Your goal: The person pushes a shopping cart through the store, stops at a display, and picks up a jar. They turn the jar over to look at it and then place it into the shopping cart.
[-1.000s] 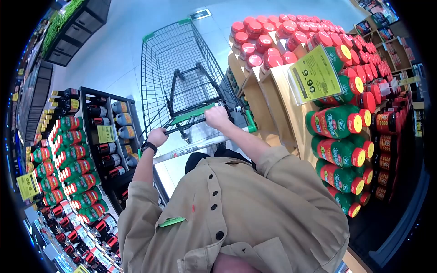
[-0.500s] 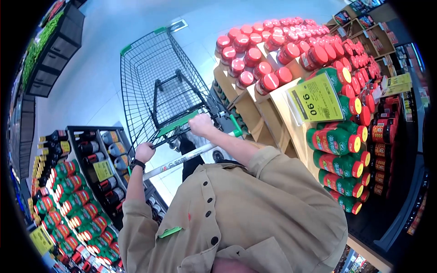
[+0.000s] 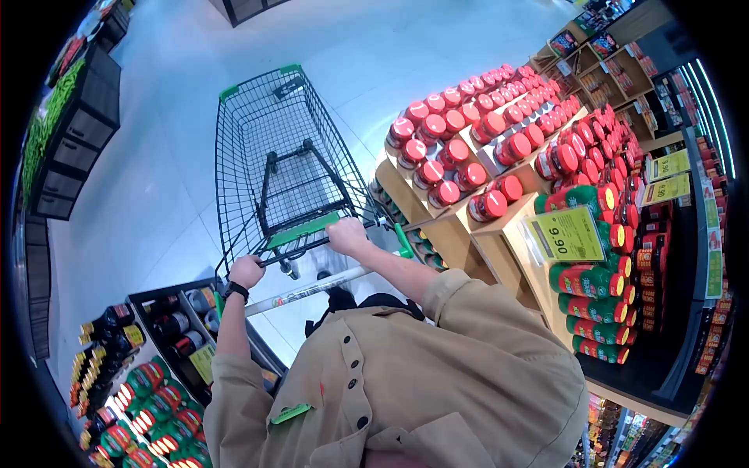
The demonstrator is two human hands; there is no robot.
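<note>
Both hands on the black wire shopping cart with green trim [image 3: 285, 168], which sits at centre of view w/ its nose pointing to 12 o'clock over the pale glossy floor [image 3: 156, 195]. Left hand [image 3: 246, 271] is wrapped shut round the cart's rear top rail at approx 8 o'clock of the basket; a black wristwatch [image 3: 236, 291] sits on that wrist. Right hand [image 3: 348, 234] is closed on the same rail at approx 5 o'clock of the basket, knuckles up, just beside the green plastic end cap [image 3: 402, 238]. A silver push bar [image 3: 308, 288] runs below the hands, nearer the body, neither hand on it. Basket looks empty; the fold-out green child-seat flap [image 3: 303, 229] lies between the 2 hands. Person wears a tan button-up shirt [image 3: 413, 374], sleeves to the forearms. At 3 o'clock: a wooden tiered display stand [image 3: 460, 234] packed w/ red-lidded jars [image 3: 456, 148], green bottles w/ red caps [image 3: 593, 281] lower down, and a yellow price sign [image 3: 566, 232]. At 8 o'clock: a dark shelf rack [image 3: 156, 343] w/ dark bottles and more green-and-red bottles.
</note>
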